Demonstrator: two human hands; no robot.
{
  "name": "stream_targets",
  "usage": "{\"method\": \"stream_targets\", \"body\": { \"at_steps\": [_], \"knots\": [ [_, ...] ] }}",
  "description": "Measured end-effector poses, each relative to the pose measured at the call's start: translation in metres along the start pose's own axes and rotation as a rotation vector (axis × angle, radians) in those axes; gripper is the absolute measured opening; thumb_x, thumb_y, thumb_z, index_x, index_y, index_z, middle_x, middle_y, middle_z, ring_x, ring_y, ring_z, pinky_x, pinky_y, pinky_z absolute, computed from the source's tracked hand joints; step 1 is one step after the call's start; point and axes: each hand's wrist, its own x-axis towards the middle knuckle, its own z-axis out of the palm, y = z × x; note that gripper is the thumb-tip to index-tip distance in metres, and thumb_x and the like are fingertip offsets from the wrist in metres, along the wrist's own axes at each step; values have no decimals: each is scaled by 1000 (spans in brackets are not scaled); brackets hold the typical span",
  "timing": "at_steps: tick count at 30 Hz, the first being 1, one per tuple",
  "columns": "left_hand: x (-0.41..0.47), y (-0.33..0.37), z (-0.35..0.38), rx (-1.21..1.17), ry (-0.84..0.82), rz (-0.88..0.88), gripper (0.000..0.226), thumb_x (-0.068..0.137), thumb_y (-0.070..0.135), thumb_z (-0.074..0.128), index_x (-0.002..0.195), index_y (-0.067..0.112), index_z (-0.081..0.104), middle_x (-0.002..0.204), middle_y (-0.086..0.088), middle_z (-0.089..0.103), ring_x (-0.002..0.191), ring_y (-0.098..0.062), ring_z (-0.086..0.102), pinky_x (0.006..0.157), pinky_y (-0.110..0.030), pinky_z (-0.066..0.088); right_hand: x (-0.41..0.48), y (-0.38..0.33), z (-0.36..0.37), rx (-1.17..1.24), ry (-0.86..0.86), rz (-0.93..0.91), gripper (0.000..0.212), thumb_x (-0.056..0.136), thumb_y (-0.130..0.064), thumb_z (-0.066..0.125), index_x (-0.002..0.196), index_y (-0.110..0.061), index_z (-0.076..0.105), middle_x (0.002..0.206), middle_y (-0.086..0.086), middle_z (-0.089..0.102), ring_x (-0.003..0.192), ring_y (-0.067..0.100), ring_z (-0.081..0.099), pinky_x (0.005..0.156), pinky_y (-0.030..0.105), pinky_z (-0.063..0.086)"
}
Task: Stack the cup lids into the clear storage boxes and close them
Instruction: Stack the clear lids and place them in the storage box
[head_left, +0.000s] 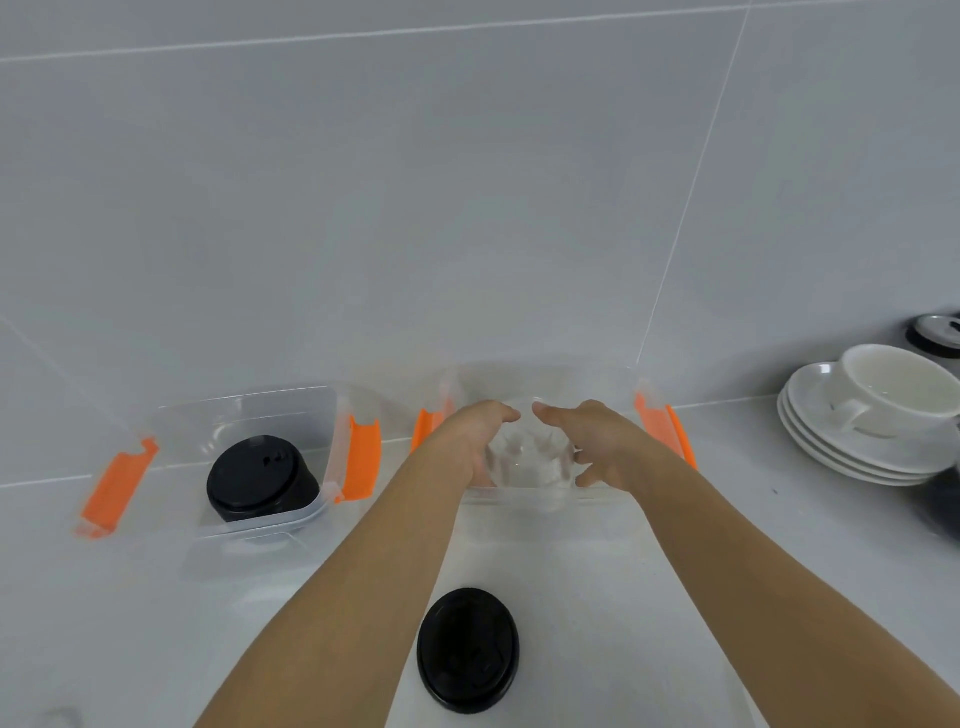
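Observation:
Two clear storage boxes with orange latches stand against the wall. The left box holds a stack of black cup lids. Over the right box, my left hand and my right hand hold a stack of clear dome lids between them, inside the box's opening. A second stack of black lids rests on the counter between my forearms. A clear box cover appears to lie flat in front of the left box.
White saucers stacked with a white cup on top stand at the right. A dark round metal-topped object is behind them. The tiled wall rises directly behind the boxes.

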Motion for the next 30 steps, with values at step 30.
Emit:
{"method": "stream_targets", "body": {
  "at_steps": [30],
  "knots": [
    [-116,-8,-43,526,286,691,69,86,50,54,145,23,32,151,-2,36,135,-18,40,109,-35,34,-109,-35,-29,-426,302,-434,67,90,-48,49,146,-15,30,149,6,38,135,24,38,105,34,31]
  ]
}}
